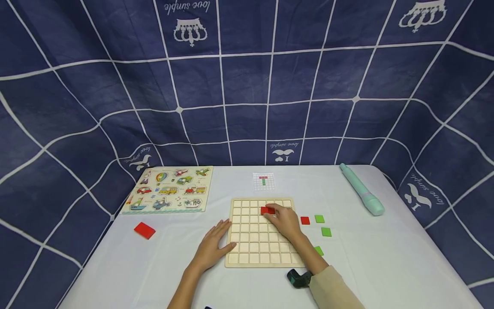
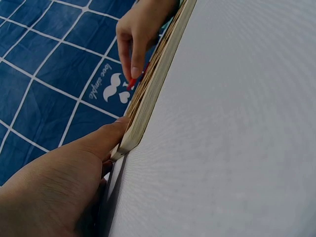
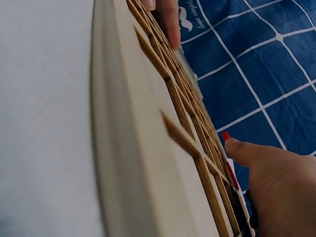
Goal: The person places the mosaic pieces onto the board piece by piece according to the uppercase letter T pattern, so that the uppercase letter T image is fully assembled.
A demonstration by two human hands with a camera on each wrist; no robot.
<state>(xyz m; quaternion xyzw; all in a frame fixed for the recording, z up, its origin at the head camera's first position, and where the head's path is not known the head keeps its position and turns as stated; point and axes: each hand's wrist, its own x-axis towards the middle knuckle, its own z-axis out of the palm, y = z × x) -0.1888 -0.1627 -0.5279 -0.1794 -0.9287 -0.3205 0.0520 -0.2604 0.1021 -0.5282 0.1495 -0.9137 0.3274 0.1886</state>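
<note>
A wooden grid board [image 1: 254, 248] with several square cells lies flat on the white table. My right hand [image 1: 285, 221] is over its upper right part and pinches a red square tile [image 2: 131, 84] between thumb and fingers. A second red tile [image 3: 231, 175] sits in the board close to that hand; in the head view the red patches lie side by side, partly covered by the fingers. My left hand [image 1: 211, 246] rests along the board's left edge, fingers extended, its thumb [image 2: 111, 134] touching the rim.
Right of the board lie a loose red tile [image 1: 305, 220] and green tiles [image 1: 326, 232]. Behind it is a small pattern card [image 1: 263, 182]. A vehicle picture board [image 1: 170, 189] and red piece [image 1: 144, 230] are left; a turquoise tube-like object [image 1: 362, 191] is far right.
</note>
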